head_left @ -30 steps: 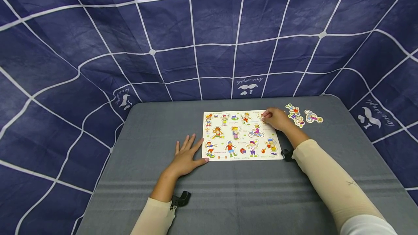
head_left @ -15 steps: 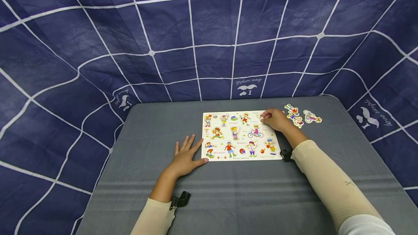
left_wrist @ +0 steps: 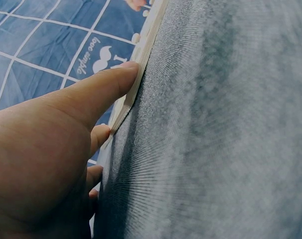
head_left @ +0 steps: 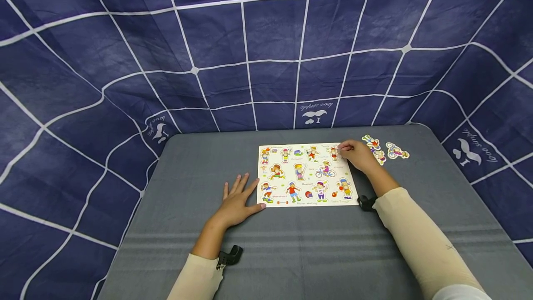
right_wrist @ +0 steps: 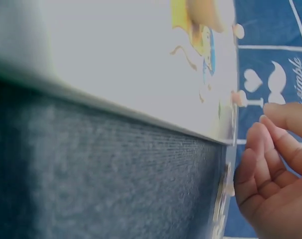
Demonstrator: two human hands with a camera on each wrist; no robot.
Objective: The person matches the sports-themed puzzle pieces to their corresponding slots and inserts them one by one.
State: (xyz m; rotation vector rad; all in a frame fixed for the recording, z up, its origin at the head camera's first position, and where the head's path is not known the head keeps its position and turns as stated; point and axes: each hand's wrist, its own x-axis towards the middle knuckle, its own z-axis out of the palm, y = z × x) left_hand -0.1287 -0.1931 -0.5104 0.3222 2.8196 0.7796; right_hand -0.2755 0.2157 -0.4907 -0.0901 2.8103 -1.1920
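Note:
A white wooden peg puzzle board (head_left: 287, 182) printed with sports figures lies on the table. My left hand (head_left: 235, 205) is spread flat on the cloth at its left side, index fingertip and thumb at the board's edge. In the left wrist view the thumb (left_wrist: 103, 87) lies against that edge. My right hand (head_left: 356, 154) is over the board's upper right corner, beside the tennis player piece (head_left: 334, 153), which sits in the board. Its fingers (right_wrist: 258, 142) are loosely bent in the right wrist view, with nothing seen between them.
Right of the board lie loose puzzle pieces: a cyclist-like one (head_left: 396, 150) and a close group (head_left: 370, 141) partly behind the right hand. Grey cloth (head_left: 291, 253) covers the table. A blue checked curtain (head_left: 270, 82) stands behind and at both sides.
My right hand has let go of the tennis player piece and shifted slightly right, so more of that piece shows. The left hand stays in place.

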